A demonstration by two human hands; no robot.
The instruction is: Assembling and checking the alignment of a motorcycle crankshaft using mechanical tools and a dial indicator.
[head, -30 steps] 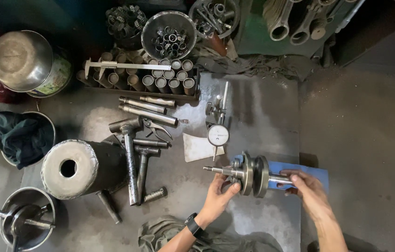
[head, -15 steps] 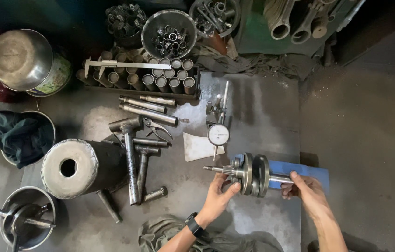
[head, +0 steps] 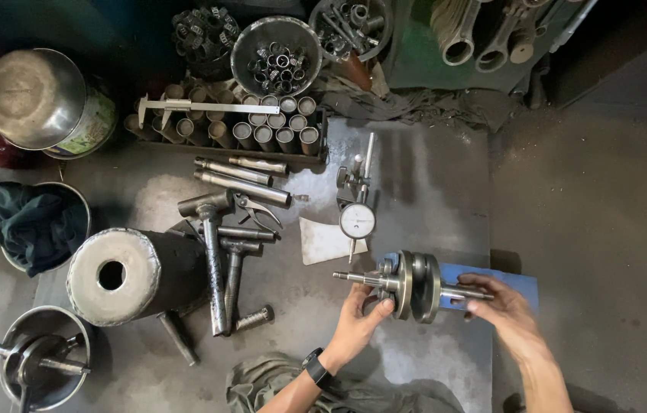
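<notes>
The crankshaft (head: 413, 285) is lying level over the blue stand (head: 491, 281), much where it was half a second ago; only the right hand (head: 501, 306) has shifted slightly along the shaft end. It is spanning the gap between both hands. The left hand (head: 360, 317) is closing its fingers around the left stub shaft, while the right is pinching the right stub. A dial gauge (head: 357, 219) is standing just beyond, near the hammers (head: 215, 252).
</notes>
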